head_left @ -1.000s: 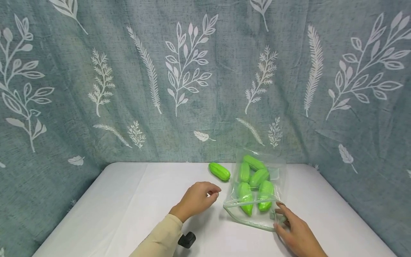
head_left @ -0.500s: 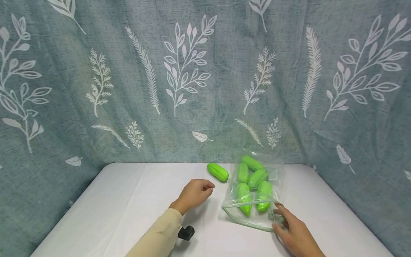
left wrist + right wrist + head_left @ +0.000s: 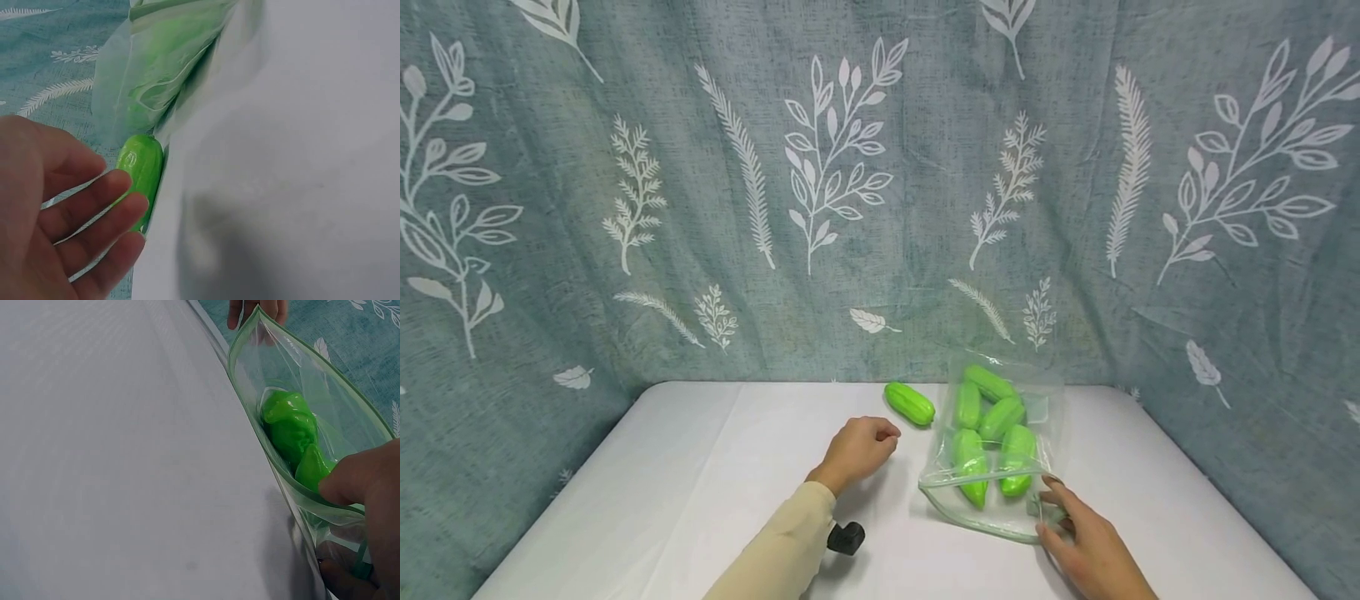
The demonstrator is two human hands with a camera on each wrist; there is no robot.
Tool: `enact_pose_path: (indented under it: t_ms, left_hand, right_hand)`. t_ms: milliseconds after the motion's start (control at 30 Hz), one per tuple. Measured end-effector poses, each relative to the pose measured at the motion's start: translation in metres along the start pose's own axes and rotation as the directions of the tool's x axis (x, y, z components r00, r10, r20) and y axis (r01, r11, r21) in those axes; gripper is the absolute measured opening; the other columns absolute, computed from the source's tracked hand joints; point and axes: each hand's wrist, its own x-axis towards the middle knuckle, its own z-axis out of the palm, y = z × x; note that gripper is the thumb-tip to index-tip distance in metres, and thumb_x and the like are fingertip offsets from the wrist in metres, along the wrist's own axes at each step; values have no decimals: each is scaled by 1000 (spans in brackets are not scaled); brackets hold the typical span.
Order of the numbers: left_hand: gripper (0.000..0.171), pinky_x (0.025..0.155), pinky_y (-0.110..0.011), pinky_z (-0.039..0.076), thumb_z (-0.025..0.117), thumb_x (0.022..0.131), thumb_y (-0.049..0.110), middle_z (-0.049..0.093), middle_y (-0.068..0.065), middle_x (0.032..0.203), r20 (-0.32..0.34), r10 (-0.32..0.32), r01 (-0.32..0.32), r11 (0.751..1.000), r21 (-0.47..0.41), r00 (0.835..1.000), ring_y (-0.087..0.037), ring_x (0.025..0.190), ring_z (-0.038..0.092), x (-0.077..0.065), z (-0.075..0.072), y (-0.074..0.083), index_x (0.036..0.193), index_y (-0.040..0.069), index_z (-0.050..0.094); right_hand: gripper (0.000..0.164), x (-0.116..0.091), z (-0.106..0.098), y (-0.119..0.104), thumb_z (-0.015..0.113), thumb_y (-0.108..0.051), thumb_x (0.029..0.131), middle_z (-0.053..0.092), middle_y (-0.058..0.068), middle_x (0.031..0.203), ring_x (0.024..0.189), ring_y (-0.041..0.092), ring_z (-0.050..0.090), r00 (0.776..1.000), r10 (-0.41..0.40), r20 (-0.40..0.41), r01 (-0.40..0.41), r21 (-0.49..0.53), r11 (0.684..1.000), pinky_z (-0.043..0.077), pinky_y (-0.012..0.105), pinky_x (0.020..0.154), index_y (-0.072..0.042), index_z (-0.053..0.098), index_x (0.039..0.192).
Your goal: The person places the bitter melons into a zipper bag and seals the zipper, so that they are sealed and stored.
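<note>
A clear zip bag [image 3: 979, 527] with a pale green rim lies at the back right of the table, its mouth spread toward me. Several green cucumbers [image 3: 1002, 418] are inside; two of them [image 3: 290, 428] show through the mouth in the right wrist view. My right hand [image 3: 1086, 537] grips the bag's right corner, thumb and fingers on either side of the rim. My left hand [image 3: 855, 450] hovers left of the bag, fingers loosely curled and holding nothing. Just beyond its fingertips one loose cucumber [image 3: 910, 404] rests on the table; in the left wrist view the fingers [image 3: 103, 209] overlap it.
A white cloth covers the table [image 3: 700, 475]. Behind it hangs a blue-green curtain [image 3: 925, 208] with white leaf prints, close to the table's far edge. A small black device [image 3: 846, 538] sits at the left wrist, beside the beige sleeve [image 3: 778, 546].
My left hand has shifted slightly left and away from me, farther from the bag. The right hand keeps its grip, and the bag and cucumbers stay where they were.
</note>
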Motion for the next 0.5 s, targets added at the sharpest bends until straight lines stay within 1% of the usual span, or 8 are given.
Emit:
enact_pose_path:
  t_ms: [167,300,500]
  left_hand:
    - [22,78,-39,53,61,96,19,72,3,97,17,-54,54,998,13,998,-17,92,65,5,0,1,108,11,77]
    - [23,79,-40,52,61,95,21,72,1,102,33,-73,73,997,13,997,-19,96,65,9,2,-2,109,11,77]
    - [24,81,-41,53,63,93,22,71,-2,104,47,-102,105,992,-72,994,-21,97,66,11,7,-8,108,9,76]
  right_hand:
    - [67,2,-2,-1,68,-28,95,61,14,135,122,31,58,1000,18,9,-18,0,1000,53,42,92,-7,39,152]
    - [67,3,-3,-1,67,-30,96,60,13,136,123,31,57,1000,24,10,-24,7,1000,52,41,92,-7,38,152]
    - [69,0,-1,-1,67,-34,96,60,13,136,122,30,58,998,49,32,-50,25,998,53,39,91,-8,38,153]
